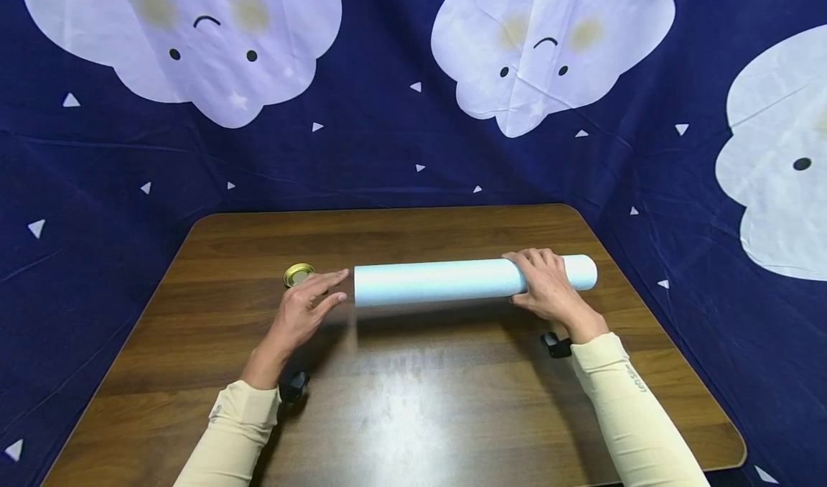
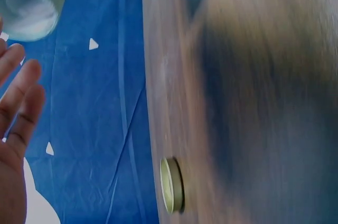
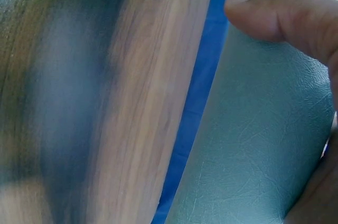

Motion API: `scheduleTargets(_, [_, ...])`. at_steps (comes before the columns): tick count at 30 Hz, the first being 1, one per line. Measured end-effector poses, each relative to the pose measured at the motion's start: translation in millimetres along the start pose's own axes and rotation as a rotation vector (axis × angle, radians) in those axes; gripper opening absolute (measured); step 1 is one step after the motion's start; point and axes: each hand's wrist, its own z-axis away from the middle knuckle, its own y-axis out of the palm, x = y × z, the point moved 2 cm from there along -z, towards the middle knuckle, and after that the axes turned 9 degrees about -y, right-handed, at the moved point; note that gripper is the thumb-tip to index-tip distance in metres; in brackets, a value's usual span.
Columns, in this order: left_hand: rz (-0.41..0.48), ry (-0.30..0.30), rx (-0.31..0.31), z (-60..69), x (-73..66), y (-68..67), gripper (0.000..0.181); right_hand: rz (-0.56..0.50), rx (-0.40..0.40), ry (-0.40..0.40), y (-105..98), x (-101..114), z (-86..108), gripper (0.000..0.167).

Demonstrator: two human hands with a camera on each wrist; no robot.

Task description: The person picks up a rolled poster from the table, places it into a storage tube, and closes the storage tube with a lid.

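Note:
A long pale-blue tube (image 1: 439, 281) is held level above the table. My right hand (image 1: 545, 282) grips it near its right end, the thumb on the near side and the fingers over the top. In the right wrist view the thumb lies along the tube's creased surface (image 3: 248, 129). My left hand (image 1: 306, 307) is beside the tube's left end with extended fingers and holds nothing; whether a fingertip touches the rim I cannot tell. That end looks hollow in the left wrist view, where the tube's rim (image 2: 55, 18) shows. Behind the left hand lies a round gold lid (image 1: 298, 273).
The brown wooden table (image 1: 400, 386) has rounded corners and a glare patch near its front. Dark blue cloth (image 1: 375, 156) with clouds and triangles hangs behind and to the sides. Black wrist devices (image 1: 293, 386) sit under both wrists.

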Motion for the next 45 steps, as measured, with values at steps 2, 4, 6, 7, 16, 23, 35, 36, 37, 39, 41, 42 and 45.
scheduleTargets(2, [-0.027, -0.036, -0.004, -0.1, 3.0, -5.1, 0.044, 0.000, 0.000, 0.000, 0, -1, 0.0, 0.077])
scheduleTargets(4, [-0.067, -0.086, 0.001, -0.4, 6.7, -10.2, 0.044, 0.001, 0.003, 0.004, 0, -1, 0.2, 0.078])
scheduleTargets(6, [-0.116, -0.144, 0.020, -0.9, 11.3, -14.9, 0.045, 0.002, 0.006, 0.008, 1, -2, 0.4, 0.078])
scheduleTargets(7, [-0.143, -0.176, 0.033, -1.1, 13.6, -17.1, 0.045, 0.000, 0.007, 0.010, 1, -2, 0.5, 0.078])
scheduleTargets(16, [-0.308, -0.344, 0.113, -2.6, 36.9, -24.1, 0.046, -0.004, 0.001, 0.004, 7, -4, 2.9, 0.077])
scheduleTargets(23, [-0.351, -0.447, 0.163, -4.7, 56.5, -21.1, 0.053, 0.014, 0.011, -0.001, 10, -6, 6.2, 0.076])
scheduleTargets(35, [-0.307, -0.627, 0.241, -12.8, 83.7, -13.0, 0.065, 0.014, 0.003, 0.000, 5, -4, 2.6, 0.076])
scheduleTargets(36, [-0.305, -0.630, 0.244, -13.1, 84.4, -12.8, 0.066, 0.015, 0.003, 0.000, 5, -4, 2.6, 0.076])
scheduleTargets(37, [-0.307, -0.631, 0.250, -13.4, 85.0, -12.7, 0.067, 0.016, 0.002, 0.001, 5, -4, 2.6, 0.076])
scheduleTargets(39, [-0.316, -0.630, 0.271, -14.5, 87.1, -11.7, 0.068, 0.019, -0.002, 0.001, 5, -4, 2.7, 0.076])
scheduleTargets(41, [-0.319, -0.635, 0.296, -15.6, 89.2, -10.6, 0.070, 0.017, -0.004, 0.004, 4, -4, 3.2, 0.076])
scheduleTargets(42, [-0.315, -0.642, 0.308, -16.0, 90.5, -9.9, 0.070, 0.017, -0.003, 0.005, 4, -5, 3.5, 0.076])
scheduleTargets(45, [-0.305, -0.664, 0.331, -17.3, 95.0, -7.8, 0.071, 0.015, 0.002, 0.008, 4, -5, 4.2, 0.076])
